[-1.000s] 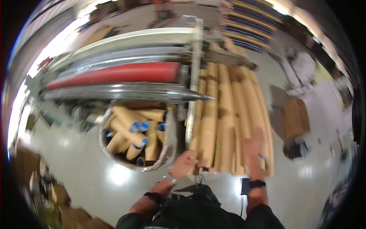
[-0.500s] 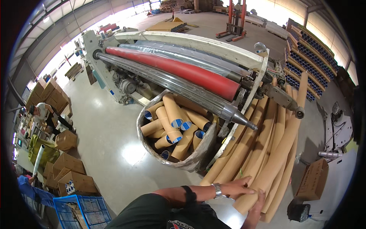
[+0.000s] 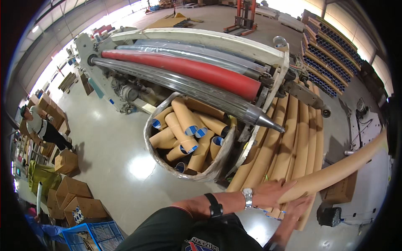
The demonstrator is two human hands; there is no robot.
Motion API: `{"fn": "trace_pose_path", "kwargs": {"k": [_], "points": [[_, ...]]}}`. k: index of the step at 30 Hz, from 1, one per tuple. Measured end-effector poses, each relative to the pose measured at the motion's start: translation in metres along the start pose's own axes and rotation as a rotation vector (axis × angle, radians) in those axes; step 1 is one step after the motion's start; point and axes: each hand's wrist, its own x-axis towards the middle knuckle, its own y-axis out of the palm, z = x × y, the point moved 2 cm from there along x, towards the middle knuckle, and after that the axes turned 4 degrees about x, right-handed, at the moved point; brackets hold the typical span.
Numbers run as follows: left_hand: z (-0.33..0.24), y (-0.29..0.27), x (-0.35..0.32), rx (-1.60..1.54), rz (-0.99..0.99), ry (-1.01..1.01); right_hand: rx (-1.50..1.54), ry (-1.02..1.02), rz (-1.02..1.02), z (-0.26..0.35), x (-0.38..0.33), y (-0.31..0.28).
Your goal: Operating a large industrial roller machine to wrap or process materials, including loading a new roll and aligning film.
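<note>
A long brown cardboard tube [image 3: 335, 173] is held up by its near end, slanting away to the far right. My left hand [image 3: 270, 192], with a silver watch on its wrist, wraps over that end. Beneath the same end, my right hand [image 3: 299, 207] grips from the right side, its fingers partly hidden by the tube. Several more long cardboard tubes [image 3: 289, 148] lie side by side under and beyond my hands, beside the roller machine.
A roller machine with a metal shaft [image 3: 184, 88] and red roll [image 3: 184, 69] stands ahead. Before it, a plastic-lined bin [image 3: 153, 157] holds short tube pieces. Cartons [image 3: 73, 192] and a blue crate [image 3: 90, 236] are at left, a carton [image 3: 341, 192] at right. Another person [image 3: 42, 127] stands far left.
The held tube has been lifted off the other tubes and swung right, its far end now at the right edge. Both hands moved slightly right and up with it. The far-left person straightened up.
</note>
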Motion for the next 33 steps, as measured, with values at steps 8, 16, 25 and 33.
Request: {"fn": "trace_pose_path", "kwargs": {"k": [8,16,25,33], "points": [[-0.007,-0.1,0.097,0.557,-0.633,0.354,0.019,-0.581,-0.36,0.243,0.16,-0.001],[0.069,-0.186,0.063,0.663,-0.414,0.176,0.034,-0.443,-0.368,0.262,0.246,-0.152],[0.073,-0.186,0.04,0.799,-0.5,0.059,-0.028,-0.113,-0.24,0.086,0.217,-0.041],[0.112,-0.221,0.005,0.805,-0.581,0.041,-0.493,0.587,0.538,-0.177,0.059,0.187]]}}
